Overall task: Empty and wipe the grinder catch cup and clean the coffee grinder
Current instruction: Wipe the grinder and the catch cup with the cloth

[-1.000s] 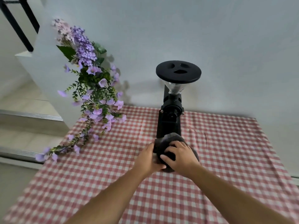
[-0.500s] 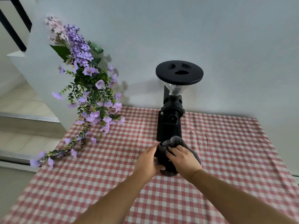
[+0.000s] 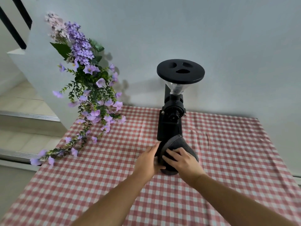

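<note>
Forearms reach in from the bottom of the view and meet just in front of the coffee grinder (image 3: 171,121). The left hand (image 3: 149,160) cups the left side of the black catch cup (image 3: 168,168), fingers pointing forward along its wall and thumb tucked under toward the near side, its grip closed around the cup. The right hand (image 3: 183,161) lies on top with the wrist bent inward, fingers spread and pressing the grey cloth (image 3: 178,143) into the cup, so its grip is closed on the cloth. The cloth bulges up behind the fingers and drapes down the right side of the cup. The cup rests on the checked tablecloth (image 3: 228,160), touching or nearly touching the foot of the grinder; which one cannot be told.

The grinder stands upright near the far edge of the surface, close to the wall, its round black lid (image 3: 180,71) on the clear hopper. Purple flowers (image 3: 88,88) hang over the far left corner. Wide bare cloth lies to the right of the hands and on the near side; the left edge of the surface drops toward steps.
</note>
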Demonstrator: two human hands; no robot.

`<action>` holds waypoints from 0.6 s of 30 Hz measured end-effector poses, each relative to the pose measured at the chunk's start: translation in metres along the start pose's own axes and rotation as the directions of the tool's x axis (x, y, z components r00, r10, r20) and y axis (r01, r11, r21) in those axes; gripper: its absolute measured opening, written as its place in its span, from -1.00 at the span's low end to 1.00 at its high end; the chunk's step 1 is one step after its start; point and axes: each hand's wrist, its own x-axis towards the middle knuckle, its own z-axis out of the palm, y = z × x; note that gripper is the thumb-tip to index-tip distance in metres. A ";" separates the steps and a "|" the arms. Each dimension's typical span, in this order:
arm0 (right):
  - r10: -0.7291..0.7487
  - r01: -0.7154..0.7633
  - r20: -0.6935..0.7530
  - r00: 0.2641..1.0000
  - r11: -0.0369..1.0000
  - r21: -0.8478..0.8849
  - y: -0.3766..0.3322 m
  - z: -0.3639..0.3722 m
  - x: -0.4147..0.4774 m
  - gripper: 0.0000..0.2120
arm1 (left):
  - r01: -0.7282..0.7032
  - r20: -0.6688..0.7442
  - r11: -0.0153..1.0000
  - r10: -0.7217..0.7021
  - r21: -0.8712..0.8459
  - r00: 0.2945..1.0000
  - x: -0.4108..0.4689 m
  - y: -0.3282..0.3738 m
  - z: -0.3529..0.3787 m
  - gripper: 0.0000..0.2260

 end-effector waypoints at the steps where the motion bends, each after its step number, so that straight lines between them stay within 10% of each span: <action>1: -0.040 0.040 -0.042 0.998 0.999 -0.011 0.006 -0.003 -0.004 -0.51 | -0.017 -0.009 1.000 0.017 0.022 1.000 0.000 0.000 0.000 -0.23; 6: 0.131 -0.150 0.138 0.982 0.979 0.136 0.007 -0.027 0.010 -0.65 | -0.001 -0.022 1.000 0.001 0.014 1.000 -0.001 0.001 -0.002 -0.23; 12: 0.504 -0.609 0.344 0.792 0.619 0.496 0.017 -0.061 0.055 -0.56 | 0.023 0.009 0.999 -0.023 0.023 1.000 -0.003 0.003 -0.003 -0.25; 18: 0.216 -0.262 0.221 0.951 0.942 0.209 -0.011 -0.011 0.025 -0.51 | 0.037 -0.033 0.999 -0.036 0.033 0.999 0.000 0.002 0.000 -0.35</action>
